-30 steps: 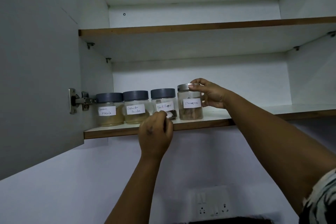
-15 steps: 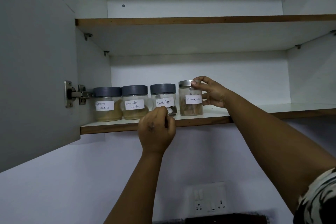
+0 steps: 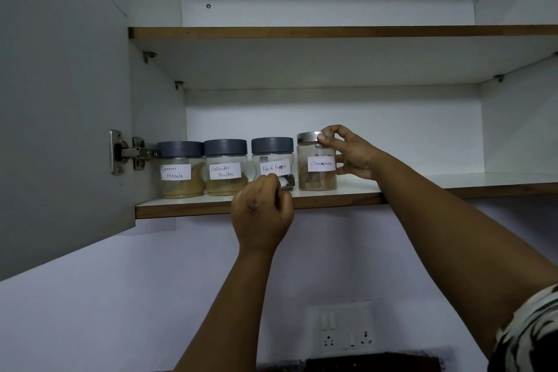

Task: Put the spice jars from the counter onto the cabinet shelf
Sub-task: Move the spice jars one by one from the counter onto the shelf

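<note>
Four labelled spice jars stood in a row on the lower white cabinet shelf with a brown wooden front edge [image 3: 347, 201], close to that edge. From the left, by the hinged grey cabinet door [image 3: 60, 100]: the grey-lidded "Garam Masala" jar [image 3: 180, 170], the grey-lidded "Coriander Powder" jar [image 3: 226, 167], the grey-lidded "Black Pepper" jar [image 3: 272, 160] and the taller clear "Cinnamon" jar with a silver metal lid [image 3: 316, 161]. The right hand [image 3: 351, 152] gripped the Cinnamon jar, its fingertips on the lid rim. The left hand [image 3: 262, 214] curled at the shelf edge against the foot of the Black Pepper jar; whether it actually held the jar could not be told. To the right of the Cinnamon jar the shelf ran open to the side wall. A white switch-and-socket plate [image 3: 344, 331] sat on the wall below.
</note>
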The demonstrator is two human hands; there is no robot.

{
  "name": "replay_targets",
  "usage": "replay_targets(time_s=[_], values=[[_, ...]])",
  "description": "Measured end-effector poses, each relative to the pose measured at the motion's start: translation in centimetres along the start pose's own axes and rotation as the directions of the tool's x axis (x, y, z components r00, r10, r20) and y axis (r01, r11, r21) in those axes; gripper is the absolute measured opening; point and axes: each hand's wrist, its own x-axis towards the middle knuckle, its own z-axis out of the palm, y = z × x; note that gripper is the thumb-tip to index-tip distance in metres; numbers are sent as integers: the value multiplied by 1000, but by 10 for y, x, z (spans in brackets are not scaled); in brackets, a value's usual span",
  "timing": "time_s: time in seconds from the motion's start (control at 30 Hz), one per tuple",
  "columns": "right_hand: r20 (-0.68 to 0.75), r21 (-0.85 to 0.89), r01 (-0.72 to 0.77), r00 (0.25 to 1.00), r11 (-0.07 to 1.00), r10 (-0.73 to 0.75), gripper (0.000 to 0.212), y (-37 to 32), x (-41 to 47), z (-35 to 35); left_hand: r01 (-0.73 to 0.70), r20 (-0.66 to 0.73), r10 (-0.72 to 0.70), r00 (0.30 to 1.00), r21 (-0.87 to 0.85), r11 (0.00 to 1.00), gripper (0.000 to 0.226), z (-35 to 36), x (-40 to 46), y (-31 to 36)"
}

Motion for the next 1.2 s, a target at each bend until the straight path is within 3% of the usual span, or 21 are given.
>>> replay_targets(time_s=[0.5,0.67,0.77,0.9,1.0,1.1,1.2], values=[[-12,3,13,1000,1000,-13,36,0,-6,5,-2,0,2,1000,14,1000,14,2,-1,-2],[-154,-11,-28,988,1000,26,69,-4,-11,8,-34,7,33,999,88,996,11,5,0,-4],[-217,-124,-103,973,987,74,79,-2,-17,6,-57,15,56,998,128,990,9,5,-1,-5],[-238,-296,-160,967,942,89,76,1,-36,0,-47,26,44,999,119,992,12,1,-2,-2],[-245,-463,-118,970,878,2,72,0,-57,-8,-37,43,33,999,90,995,13,-2,-1,2],[-233,-665,-71,966,744,-115,71,10,-77,-19,-28,59,22,998,91,995,14,-3,-8,5],[-278,-745,-18,917,666,-286,62,20,-105,-32,35,38,-37,999,57,998,13,-5,-9,13]])
